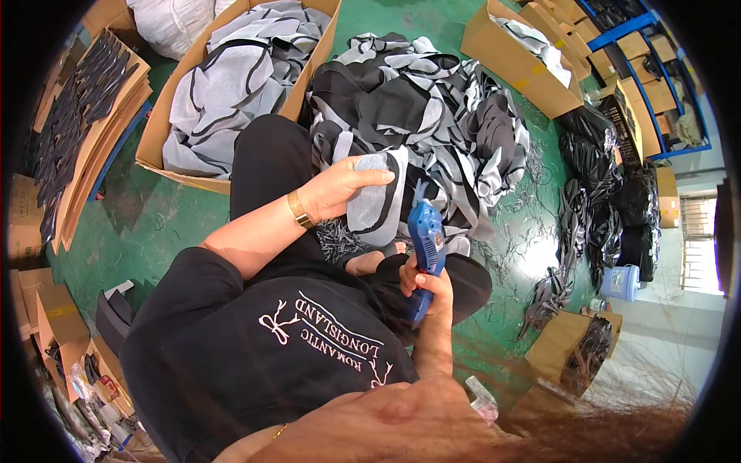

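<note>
My left hand (333, 190) is closed on the edge of a grey fabric piece (370, 202) with black trim, thumb on top, held up over my lap. Wrapped round the handle of blue electric scissors (427, 235) is my right hand (430, 288). The blades point away from me, close beside the fabric's right side, and whether they touch it I cannot tell. Just beyond both hands lies a large heap of grey and black fabric pieces (409, 104). Thin cut scraps (337, 239) are scattered under the held piece.
A large cardboard box (174, 116) full of grey fabric stands at the far left, beside stacked cardboard with black strips (93, 92). Another box (513, 65) is at the far right. Black plastic bags (590, 166), a blue bucket (620, 282) and blue shelving (656, 85) line the right side.
</note>
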`<action>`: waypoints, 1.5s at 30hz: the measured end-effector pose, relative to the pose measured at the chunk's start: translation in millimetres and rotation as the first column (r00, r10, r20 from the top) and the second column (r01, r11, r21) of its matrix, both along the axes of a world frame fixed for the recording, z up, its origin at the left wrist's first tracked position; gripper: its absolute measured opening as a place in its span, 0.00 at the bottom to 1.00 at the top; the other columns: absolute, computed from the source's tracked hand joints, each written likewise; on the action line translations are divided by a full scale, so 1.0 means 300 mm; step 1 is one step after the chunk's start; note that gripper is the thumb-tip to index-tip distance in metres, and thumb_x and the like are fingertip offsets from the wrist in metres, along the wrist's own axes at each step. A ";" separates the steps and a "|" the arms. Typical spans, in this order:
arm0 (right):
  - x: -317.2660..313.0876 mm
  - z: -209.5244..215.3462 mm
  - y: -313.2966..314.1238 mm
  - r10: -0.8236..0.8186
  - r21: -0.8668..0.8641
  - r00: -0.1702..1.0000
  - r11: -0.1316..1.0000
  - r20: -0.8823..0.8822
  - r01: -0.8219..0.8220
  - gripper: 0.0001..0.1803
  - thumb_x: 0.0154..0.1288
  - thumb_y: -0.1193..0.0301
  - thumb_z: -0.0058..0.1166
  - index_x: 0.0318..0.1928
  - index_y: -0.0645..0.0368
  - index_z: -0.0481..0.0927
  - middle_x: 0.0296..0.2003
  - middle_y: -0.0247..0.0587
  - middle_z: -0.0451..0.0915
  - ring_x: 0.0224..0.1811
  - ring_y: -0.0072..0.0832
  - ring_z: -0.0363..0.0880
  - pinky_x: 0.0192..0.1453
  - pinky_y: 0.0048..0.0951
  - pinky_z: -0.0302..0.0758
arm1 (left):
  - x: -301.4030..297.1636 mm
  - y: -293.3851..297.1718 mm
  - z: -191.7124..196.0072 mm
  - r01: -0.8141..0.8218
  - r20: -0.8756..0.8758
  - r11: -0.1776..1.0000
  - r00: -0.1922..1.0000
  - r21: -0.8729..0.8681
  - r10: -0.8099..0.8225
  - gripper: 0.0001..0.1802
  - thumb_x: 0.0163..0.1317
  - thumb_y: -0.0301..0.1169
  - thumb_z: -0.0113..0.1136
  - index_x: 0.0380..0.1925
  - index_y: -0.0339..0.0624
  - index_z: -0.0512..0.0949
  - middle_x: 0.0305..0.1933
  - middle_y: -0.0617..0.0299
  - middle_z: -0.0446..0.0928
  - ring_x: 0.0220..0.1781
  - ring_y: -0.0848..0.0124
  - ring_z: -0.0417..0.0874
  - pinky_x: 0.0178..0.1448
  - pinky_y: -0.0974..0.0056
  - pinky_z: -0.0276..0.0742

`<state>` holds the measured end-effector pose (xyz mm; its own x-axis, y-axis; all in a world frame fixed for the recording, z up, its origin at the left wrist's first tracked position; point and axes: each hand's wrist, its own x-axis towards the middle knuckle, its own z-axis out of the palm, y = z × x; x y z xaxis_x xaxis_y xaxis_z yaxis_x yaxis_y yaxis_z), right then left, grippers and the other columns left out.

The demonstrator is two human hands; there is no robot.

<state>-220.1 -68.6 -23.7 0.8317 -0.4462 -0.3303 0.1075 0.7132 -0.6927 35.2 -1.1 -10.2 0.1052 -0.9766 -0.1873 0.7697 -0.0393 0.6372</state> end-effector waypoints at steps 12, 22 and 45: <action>-0.013 0.003 0.018 0.142 -0.051 0.978 0.987 -0.155 -0.152 0.21 0.40 0.70 0.63 0.36 0.65 0.71 0.17 0.33 0.65 0.20 0.25 0.66 0.21 0.25 0.65 | 0.000 0.005 0.024 0.005 0.123 0.998 0.992 -0.057 0.002 0.23 0.59 0.24 0.61 0.56 0.41 0.70 0.48 0.68 0.77 0.49 0.80 0.76 0.56 0.70 0.70; -0.003 0.007 0.026 0.121 -0.063 0.980 0.989 -0.157 -0.133 0.22 0.40 0.69 0.63 0.37 0.64 0.71 0.18 0.34 0.67 0.21 0.25 0.66 0.22 0.24 0.66 | -0.016 0.016 0.028 0.054 0.076 0.995 0.996 -0.087 -0.047 0.30 0.57 0.20 0.62 0.61 0.41 0.66 0.52 0.68 0.75 0.50 0.79 0.76 0.57 0.69 0.72; -0.030 0.074 0.036 -0.233 -0.584 0.891 0.811 -0.389 -0.043 0.16 0.50 0.79 0.60 0.42 0.67 0.76 0.29 0.35 0.77 0.25 0.21 0.76 0.32 0.22 0.74 | -0.017 -0.003 -0.021 -0.118 0.058 0.993 0.992 0.030 0.116 0.09 0.64 0.29 0.57 0.42 0.39 0.76 0.39 0.66 0.80 0.39 0.78 0.80 0.45 0.70 0.77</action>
